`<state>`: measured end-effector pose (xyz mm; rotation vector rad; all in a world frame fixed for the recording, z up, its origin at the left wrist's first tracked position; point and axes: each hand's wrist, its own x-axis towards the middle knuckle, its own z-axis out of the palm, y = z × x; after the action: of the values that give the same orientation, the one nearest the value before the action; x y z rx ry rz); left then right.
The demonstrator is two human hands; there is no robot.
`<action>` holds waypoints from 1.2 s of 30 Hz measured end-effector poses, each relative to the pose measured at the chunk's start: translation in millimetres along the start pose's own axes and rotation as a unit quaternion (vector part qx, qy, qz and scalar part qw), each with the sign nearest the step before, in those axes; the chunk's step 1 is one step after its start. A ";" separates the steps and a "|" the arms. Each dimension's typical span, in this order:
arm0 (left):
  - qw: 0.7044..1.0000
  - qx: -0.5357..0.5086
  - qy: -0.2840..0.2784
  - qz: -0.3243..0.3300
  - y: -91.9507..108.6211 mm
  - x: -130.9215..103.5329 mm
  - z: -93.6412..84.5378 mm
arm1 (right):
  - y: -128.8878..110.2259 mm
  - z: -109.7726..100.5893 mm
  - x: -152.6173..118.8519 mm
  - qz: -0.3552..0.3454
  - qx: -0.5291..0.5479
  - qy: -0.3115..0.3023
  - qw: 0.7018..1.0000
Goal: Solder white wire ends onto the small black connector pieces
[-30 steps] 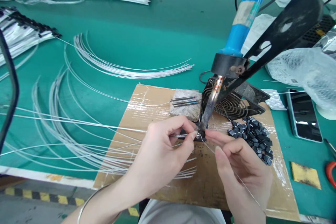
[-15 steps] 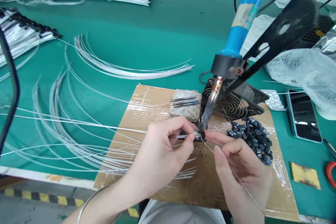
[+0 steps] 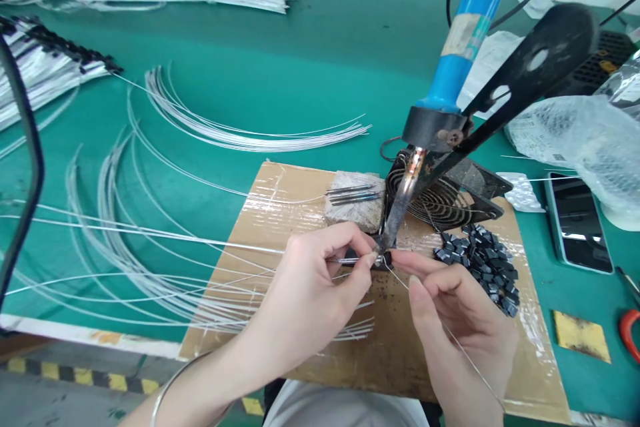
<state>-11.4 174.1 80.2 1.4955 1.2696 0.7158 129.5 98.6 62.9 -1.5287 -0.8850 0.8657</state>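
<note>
My left hand (image 3: 310,287) is closed, thumb and fingertips pinching a thin white cable (image 3: 240,245) that runs off to the left. Its end sits at the tip of a soldering iron (image 3: 400,203), which slants down from a stand. A small black piece (image 3: 387,259) is at that end, against my right index fingertip. My right hand (image 3: 465,327) is closed on a thin strand of solder wire (image 3: 470,361), which crosses the palm and reaches toward the iron's tip. The exact contact at the tip is partly hidden by my fingers.
Brown cardboard (image 3: 400,360) lies under my hands. Small black connectors (image 3: 487,270) are heaped at right, near a fan (image 3: 435,190) and a phone (image 3: 579,220). Metal rods lie on a grey block (image 3: 353,213). Loose white cables (image 3: 250,140) spread left; a yellow sponge (image 3: 581,335) is right.
The view has shifted very slightly. Both hands keep almost the same place and hold at the iron's tip.
</note>
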 end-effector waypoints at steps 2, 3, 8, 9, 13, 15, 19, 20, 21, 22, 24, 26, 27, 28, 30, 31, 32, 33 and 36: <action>1.000 -0.001 0.001 0.000 -0.4 -0.2 -0.2 | -0.2 0.1 0.2 -0.005 -0.006 -0.001 1.000; 1.000 -0.001 0.001 0.000 -0.6 -0.4 -0.3 | -0.3 0.1 0.2 -0.008 -0.008 -0.001 1.000; 1.000 -0.004 0.001 0.006 -1.0 -0.7 -0.5 | -0.3 0.2 0.4 -0.010 -0.008 -0.004 1.000; 1.000 -0.004 0.000 0.007 -1.0 -0.7 -0.5 | -0.1 0.1 0.4 -0.009 -0.007 -0.005 1.000; 1.000 -0.006 0.002 0.008 -0.8 -1.0 -1.0 | 1.5 -0.3 0.7 -0.010 -0.010 -0.003 1.000; 1.000 -0.007 0.002 0.006 -0.3 -1.1 -1.3 | 2.2 -0.4 1.2 -0.015 -0.012 -0.002 1.000; 1.000 -0.005 -0.001 0.003 0.2 -0.3 -1.1 | 2.7 -0.7 1.9 -0.025 -0.014 -0.006 1.000; 1.000 -0.004 -0.002 0.003 0.1 -0.2 -0.9 | 2.6 -0.8 1.9 -0.027 -0.014 -0.008 1.000; 1.000 -0.004 -0.002 0.003 -0.2 -0.2 -0.8 | 2.4 -0.9 2.0 -0.028 -0.013 -0.009 0.999; 1.000 -0.005 -0.002 0.004 -0.4 -0.3 -0.7 | 2.2 -1.0 2.0 -0.029 -0.013 -0.010 0.999; 1.000 -0.003 -0.003 0.008 -1.0 -0.6 -0.9 | 2.1 -1.2 1.9 -0.026 -0.012 -0.010 1.000; 1.000 0.004 -0.005 0.011 -1.7 -0.6 -1.5 | 2.5 -1.4 1.6 -0.020 -0.013 -0.010 1.000; 1.000 0.009 -0.007 0.012 -2.1 -0.5 -1.8 | 2.9 -1.4 1.4 -0.017 -0.015 -0.011 1.000; 1.000 0.014 -0.009 0.013 -2.7 -0.4 -2.0 | 3.3 -1.4 1.0 -0.014 -0.015 -0.013 1.000; 0.999 0.025 -0.014 0.016 -4.1 -0.5 -2.2 | 4.1 -1.3 0.0 -0.009 -0.013 -0.018 1.000; 0.999 0.033 -0.014 0.021 -4.9 -1.1 -2.4 | 4.3 -1.4 -0.5 -0.007 -0.010 -0.021 1.000; 0.998 0.046 -0.015 0.026 -5.6 -2.2 -2.8 | 4.3 -1.6 -0.9 -0.005 -0.008 -0.023 1.000; 0.997 0.064 -0.016 0.034 -6.1 -4.1 -3.6 | 4.3 -2.2 -1.1 -0.002 -0.007 -0.025 1.000; 0.988 0.133 -0.010 0.078 -5.5 -14.4 -10.1 | 4.7 -7.4 0.4 0.002 -0.009 -0.008 1.000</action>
<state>-26.2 163.3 80.6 1.8301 1.2811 0.6477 136.7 95.1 59.0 -1.5422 -0.9038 0.8765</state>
